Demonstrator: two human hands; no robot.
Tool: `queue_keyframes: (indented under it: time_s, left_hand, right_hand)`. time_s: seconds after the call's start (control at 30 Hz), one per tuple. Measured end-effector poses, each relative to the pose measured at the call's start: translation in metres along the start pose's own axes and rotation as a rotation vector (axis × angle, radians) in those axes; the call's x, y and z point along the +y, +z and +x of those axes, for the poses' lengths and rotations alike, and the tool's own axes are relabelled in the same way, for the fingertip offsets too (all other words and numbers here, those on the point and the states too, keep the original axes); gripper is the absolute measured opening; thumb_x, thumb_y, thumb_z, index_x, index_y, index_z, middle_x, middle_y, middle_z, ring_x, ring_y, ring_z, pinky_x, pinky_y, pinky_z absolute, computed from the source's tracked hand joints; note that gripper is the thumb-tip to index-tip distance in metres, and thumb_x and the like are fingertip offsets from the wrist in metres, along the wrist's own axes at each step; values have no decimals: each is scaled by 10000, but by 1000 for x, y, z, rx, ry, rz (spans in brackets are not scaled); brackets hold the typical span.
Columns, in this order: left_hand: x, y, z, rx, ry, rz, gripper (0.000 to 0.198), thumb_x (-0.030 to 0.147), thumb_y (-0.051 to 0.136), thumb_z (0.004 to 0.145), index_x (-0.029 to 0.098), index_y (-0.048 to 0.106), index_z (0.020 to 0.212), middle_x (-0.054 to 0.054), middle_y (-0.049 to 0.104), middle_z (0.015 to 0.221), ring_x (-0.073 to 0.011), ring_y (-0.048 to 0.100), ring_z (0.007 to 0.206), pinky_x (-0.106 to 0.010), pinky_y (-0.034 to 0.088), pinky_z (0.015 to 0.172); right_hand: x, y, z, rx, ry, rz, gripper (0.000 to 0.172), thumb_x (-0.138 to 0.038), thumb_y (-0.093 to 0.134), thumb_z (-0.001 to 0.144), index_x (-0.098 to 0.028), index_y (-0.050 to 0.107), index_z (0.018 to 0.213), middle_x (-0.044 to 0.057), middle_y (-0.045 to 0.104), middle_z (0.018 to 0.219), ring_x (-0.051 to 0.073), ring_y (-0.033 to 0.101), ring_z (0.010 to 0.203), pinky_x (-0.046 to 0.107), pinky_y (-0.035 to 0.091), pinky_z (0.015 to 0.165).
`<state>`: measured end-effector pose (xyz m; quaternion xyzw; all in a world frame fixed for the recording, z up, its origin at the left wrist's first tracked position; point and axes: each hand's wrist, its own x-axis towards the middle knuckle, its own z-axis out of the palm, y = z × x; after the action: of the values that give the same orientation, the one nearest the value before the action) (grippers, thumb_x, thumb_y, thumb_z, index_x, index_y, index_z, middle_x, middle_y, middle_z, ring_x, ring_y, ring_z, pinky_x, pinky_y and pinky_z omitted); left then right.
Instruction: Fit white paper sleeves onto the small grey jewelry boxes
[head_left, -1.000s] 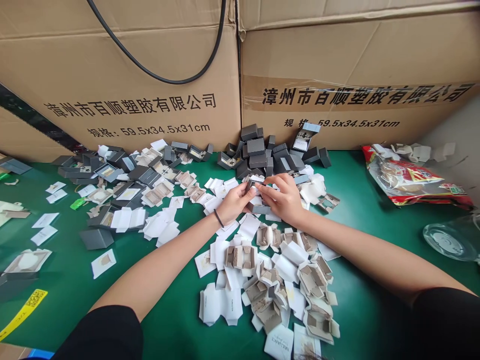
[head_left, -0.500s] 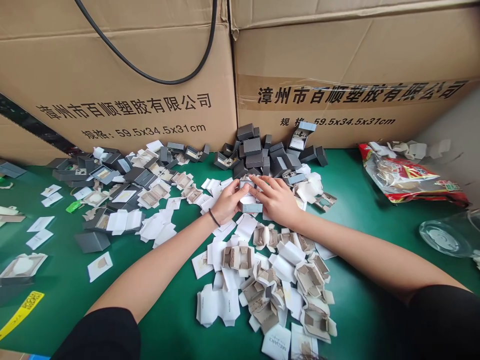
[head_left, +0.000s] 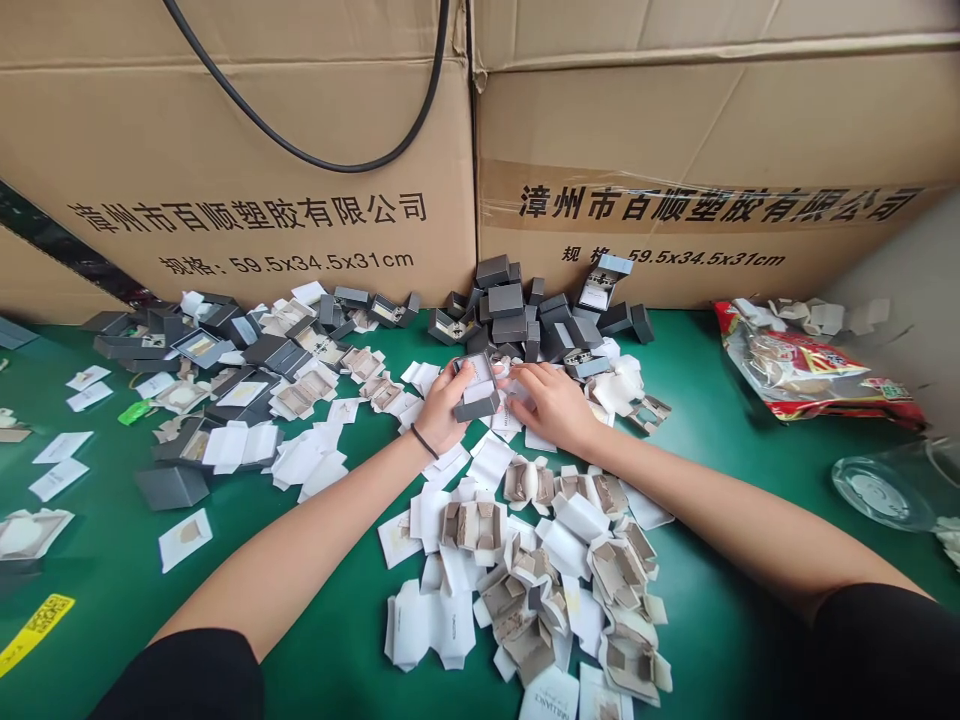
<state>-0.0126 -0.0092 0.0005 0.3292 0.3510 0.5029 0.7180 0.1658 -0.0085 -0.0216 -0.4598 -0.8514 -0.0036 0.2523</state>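
Note:
A small dark grey jewellery box (head_left: 478,402) with its lid raised and a white inside is gripped by my left hand (head_left: 444,408), thumb at its left side. To the right of that box, my right hand (head_left: 559,405) is low over loose white paper pieces (head_left: 504,418), its fingers apart and reaching left; whether they touch the paper I cannot make out. Beyond both hands stands a pile of similar grey boxes (head_left: 506,300). Nearer to me lie many torn-out cardboard inserts (head_left: 476,525) and white cards.
Large cardboard cartons (head_left: 300,150) wall off the back, with a black cable (head_left: 330,165) hanging before them. More grey boxes and inserts (head_left: 304,390) spread over the left. At the right are a red-and-clear plastic bag (head_left: 810,360) and a clear plastic container (head_left: 881,490).
Both hands were together on the box. Now my left hand has tilted and turned it leftward, while my right hand has come off it to the right.

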Motion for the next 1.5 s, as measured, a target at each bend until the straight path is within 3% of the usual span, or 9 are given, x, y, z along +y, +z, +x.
queue_keyframes:
  time_s: [0.2,0.33,0.47,0.67,0.83,1.0,1.2,1.3,1.5]
  left_hand:
    - [1,-1,1,-42,-27,18,260,347,575,830,159,519,1000,-91,661,997,-221,669,856,-269,538,547]
    - [1,-1,1,-139,-71,76,284,351,590,816,152,533,1010,-93,672,962,-216,674,792,-282,535,538]
    - [0,0,-1,-206,-101,127,323,346,626,791,160,531,1037,-71,685,860,-196,677,702,-279,528,559]
    - [-2,-1,-2,-220,-147,167,361,363,618,792,123,566,1056,-133,699,929,-253,679,830,-349,523,700]
    - [-3,-4,1,-94,-31,183,381,392,614,779,126,625,1051,-101,706,957,-227,659,867,-303,504,721]
    - [-2,-5,1,-113,20,167,479,411,642,750,172,601,1163,-65,677,1086,-223,625,985,-294,479,812]
    - [0,-7,1,-148,6,152,578,418,643,745,177,538,1261,-73,645,1159,-247,586,1070,-325,438,900]
    - [0,-7,1,-161,1,151,532,398,650,742,164,570,1214,-72,667,1089,-227,611,998,-295,456,827]
    - [-4,-10,3,-131,-40,189,287,359,689,703,149,644,894,-16,656,741,-145,607,678,-247,449,642]
  right_hand:
    - [0,-1,1,8,42,38,333,-263,489,867,-180,529,1187,78,660,966,245,525,872,371,441,795]
    - [4,-1,3,31,82,136,250,-323,548,846,-202,601,1059,73,672,929,247,524,871,384,437,796]
    - [7,-2,6,28,168,339,219,-267,576,820,-213,614,1028,49,678,908,211,567,862,339,467,764]
    - [9,-5,9,93,291,518,231,-212,573,768,-210,626,994,27,659,881,163,578,759,287,482,676]
    - [6,-5,4,261,204,519,233,-213,541,779,-204,586,1007,21,631,848,154,573,742,296,491,708]
    - [3,-6,1,418,74,422,166,-233,502,828,-216,568,979,39,621,835,179,583,786,343,496,754]
    - [2,-3,0,463,98,697,172,-296,478,874,-234,547,1019,42,547,870,157,571,754,304,545,640]
    - [1,-2,-1,400,145,792,208,-351,462,887,-243,526,1053,35,509,857,145,570,700,302,553,608]
    - [3,0,2,373,275,771,273,-421,435,889,-231,489,1078,50,513,865,155,551,687,320,529,620]
